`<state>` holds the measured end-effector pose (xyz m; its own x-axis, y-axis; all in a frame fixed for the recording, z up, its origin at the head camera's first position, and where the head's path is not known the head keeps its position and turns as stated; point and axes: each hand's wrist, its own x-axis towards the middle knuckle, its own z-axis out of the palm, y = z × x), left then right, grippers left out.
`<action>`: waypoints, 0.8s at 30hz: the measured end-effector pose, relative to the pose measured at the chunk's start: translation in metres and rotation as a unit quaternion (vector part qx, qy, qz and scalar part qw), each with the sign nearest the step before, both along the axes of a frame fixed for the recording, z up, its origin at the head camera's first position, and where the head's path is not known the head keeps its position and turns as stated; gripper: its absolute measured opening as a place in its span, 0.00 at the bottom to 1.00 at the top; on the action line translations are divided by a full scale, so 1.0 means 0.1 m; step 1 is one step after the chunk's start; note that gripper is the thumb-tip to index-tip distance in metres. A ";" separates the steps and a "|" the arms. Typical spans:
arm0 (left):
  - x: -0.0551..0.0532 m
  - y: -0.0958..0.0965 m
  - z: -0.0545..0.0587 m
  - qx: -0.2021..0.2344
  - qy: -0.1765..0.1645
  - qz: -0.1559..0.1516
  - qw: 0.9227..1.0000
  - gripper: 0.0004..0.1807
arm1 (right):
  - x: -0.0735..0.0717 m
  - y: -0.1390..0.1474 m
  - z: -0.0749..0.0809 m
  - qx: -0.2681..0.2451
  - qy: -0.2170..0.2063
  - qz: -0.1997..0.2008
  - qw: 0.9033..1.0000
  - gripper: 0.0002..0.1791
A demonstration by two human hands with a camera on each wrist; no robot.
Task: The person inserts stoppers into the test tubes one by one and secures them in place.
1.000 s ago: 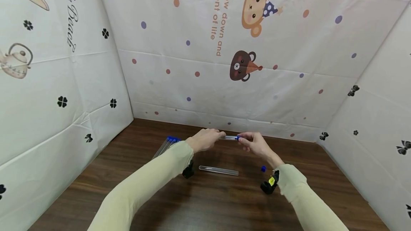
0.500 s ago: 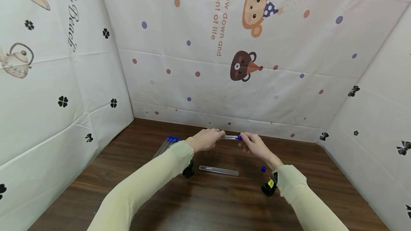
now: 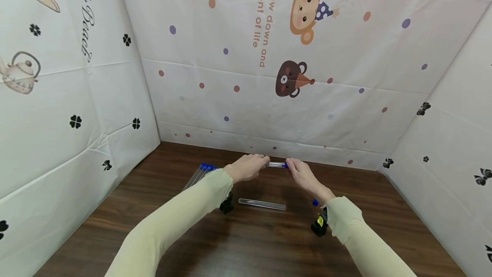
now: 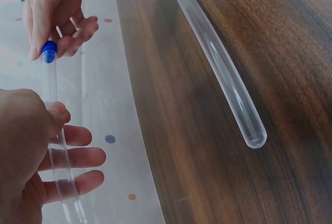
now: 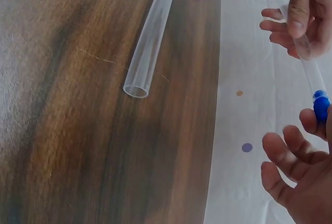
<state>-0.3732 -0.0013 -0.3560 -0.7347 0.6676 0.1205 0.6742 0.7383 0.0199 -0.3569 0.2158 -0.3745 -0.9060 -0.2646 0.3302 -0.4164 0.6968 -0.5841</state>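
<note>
A clear test tube [image 4: 50,79] with a blue cap [image 4: 49,51] is held up above the back of the table, between both hands. My left hand [image 3: 247,167] grips the tube's body between thumb and fingers. At the capped end, my right hand [image 3: 305,175] pinches the blue cap; the left wrist view shows its thumb and a finger on it. In the right wrist view the cap [image 5: 321,106] sits on the tube's mouth. A second clear test tube [image 3: 262,204], uncapped, lies on the table nearer the body, its open end to the right.
Several blue-capped tubes [image 3: 198,175] lie at the left, partly hidden behind the left sleeve. A loose blue cap [image 3: 315,202] rests on the brown wooden table [image 3: 246,243] near the right wrist. Patterned white cloth [image 3: 250,110] walls stand behind and at both sides.
My right hand has shifted its hold on the cap, its fingers and wrist turning about it. The left hand and the tube stay nearly in place.
</note>
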 end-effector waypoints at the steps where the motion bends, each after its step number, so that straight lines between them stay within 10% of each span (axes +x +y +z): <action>1: 0.00 0.01 0.00 0.002 0.001 -0.001 1.000 0.16 | 0.00 -0.01 -0.01 0.004 0.010 -0.005 1.000 0.22; 24: 0.00 0.04 -0.13 0.106 -0.035 -0.005 0.994 0.20 | 0.05 -0.19 -0.07 -0.006 0.048 -0.064 0.997 0.25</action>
<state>-0.3734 0.0028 -0.3688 -0.7402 0.6396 0.2073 0.6724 0.7061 0.2222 -0.3524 0.1969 -0.3818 -0.8962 -0.1449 0.4193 -0.3794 0.7403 -0.5550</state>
